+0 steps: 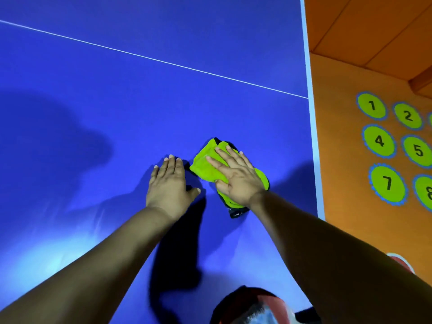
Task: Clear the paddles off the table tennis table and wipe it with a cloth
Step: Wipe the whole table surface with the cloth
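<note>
Head camera, looking down: a smooth blue table tennis table top point(163, 101) fills most of the view, crossed by a thin white painted line point(149, 57) and bordered on the right by a white edge stripe point(312, 136). A folded lime-green microfibre cloth with dark trim point(205, 164) lies on the table near that right edge. The right hand point(236, 178) presses flat on the cloth, fingers straight and spread, gripping nothing. The left hand point(167, 185) lies flat on the bare table just beside the cloth, fingers together and thumb out. Beyond the table is an orange floor point(346, 160) with round green numbered discs point(378, 141). Wiping appears under way. Because the cloth is only pinned by a flat palm, it could bunch or slip out on a quick stroke, and a sweep to the right could carry it off the edge. No paddle is clearly in view. A blurred red, dark and pale shape point(257, 307) at the bottom edge is cut off and cannot be identified. The far end of the table lies outside the frame, and dark shadows hide parts of the surface.
</note>
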`<state>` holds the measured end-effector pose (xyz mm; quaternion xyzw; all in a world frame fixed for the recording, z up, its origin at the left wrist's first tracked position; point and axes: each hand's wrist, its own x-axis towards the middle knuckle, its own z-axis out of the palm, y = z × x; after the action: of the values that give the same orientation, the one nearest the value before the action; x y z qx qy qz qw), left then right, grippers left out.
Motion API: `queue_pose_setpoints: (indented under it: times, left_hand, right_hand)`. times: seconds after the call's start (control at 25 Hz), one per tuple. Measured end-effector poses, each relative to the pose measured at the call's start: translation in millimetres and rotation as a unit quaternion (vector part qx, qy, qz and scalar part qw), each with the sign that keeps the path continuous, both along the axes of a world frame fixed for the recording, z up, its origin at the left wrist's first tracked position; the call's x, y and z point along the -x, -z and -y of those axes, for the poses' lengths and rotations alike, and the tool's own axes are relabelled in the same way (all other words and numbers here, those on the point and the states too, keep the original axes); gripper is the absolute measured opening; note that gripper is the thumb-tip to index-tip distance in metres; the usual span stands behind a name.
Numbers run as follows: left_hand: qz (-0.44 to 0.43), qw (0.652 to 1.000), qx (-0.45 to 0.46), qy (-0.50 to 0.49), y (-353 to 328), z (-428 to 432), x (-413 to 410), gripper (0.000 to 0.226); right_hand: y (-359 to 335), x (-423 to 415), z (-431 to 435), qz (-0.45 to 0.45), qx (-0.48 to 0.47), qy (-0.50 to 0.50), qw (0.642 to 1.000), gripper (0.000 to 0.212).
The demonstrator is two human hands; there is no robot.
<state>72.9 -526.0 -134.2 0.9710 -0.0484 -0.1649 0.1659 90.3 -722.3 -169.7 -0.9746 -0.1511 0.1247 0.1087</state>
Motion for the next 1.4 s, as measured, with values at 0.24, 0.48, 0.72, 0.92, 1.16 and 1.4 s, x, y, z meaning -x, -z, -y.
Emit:
queue_pose_setpoints:
  times: [0.24, 0.48, 0.72, 0.92, 1.16, 1.4]
  left_hand:
    - [-0.032, 0.987, -0.129, 0.09, 3.0, 63.5, -61.3, 0.113]
    - [-0.071, 0.956, -0.253, 0.13, 7.1, 96.2, -80.6, 0.108]
    - [-0.087, 0.952, -0.264, 0.125, 9.8, 100.1, -87.3, 0.112]
    - [-0.116, 0.963, -0.221, 0.098, 8.9, 94.4, -81.5, 0.117]
    - [-0.117, 0.968, -0.203, 0.093, 6.5, 91.7, -79.9, 0.117]
    - [-0.116, 0.967, -0.201, 0.104, 3.2, 89.2, -77.3, 0.118]
  right_hand:
    - [8.1, -115.3, 49.0, 0.034, -0.001, 0.014, 0.999, 0.069]
    - [14.8, -215.8, 101.5, 0.055, -0.015, 0.017, 0.998, 0.058]
    - [23.6, -251.1, 127.9, 0.065, -0.013, 0.078, 0.995, 0.05]
    - [23.0, -172.8, 117.4, 0.069, -0.001, 0.084, 0.994, 0.052]
    - [22.0, -35.2, 93.4, 0.094, -0.023, 0.023, 0.995, 0.058]
    - [17.5, 75.8, 86.4, 0.095, -0.03, -0.079, 0.992, 0.049]
